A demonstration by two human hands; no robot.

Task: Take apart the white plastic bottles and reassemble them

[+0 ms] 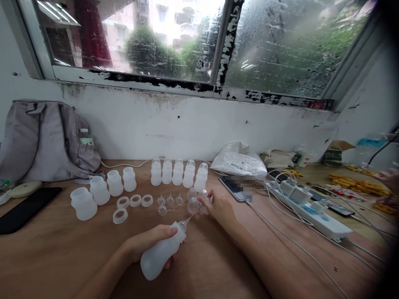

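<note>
My left hand (152, 243) is wrapped round a translucent white bottle (160, 256), tilted, with a clear nipple (183, 225) on its top end pointing up and right. At the small group of clear domed caps (192, 204), my right hand (215, 204) has its fingers closed on the rightmost cap (204, 205). Left of the caps lie several clear nipples (170, 200). Farther left are several white rings (135, 200) and several open bottles (83, 203). Behind stand several capped bottles (177, 172) in a row.
A grey backpack (46, 141) and a black phone (28, 209) are at the left. To the right lie a plastic bag (240, 160), a charging phone (235, 189), cables and a white power strip (324, 218). Another person's hand (389, 180) shows at the right edge, near yellow items (358, 184).
</note>
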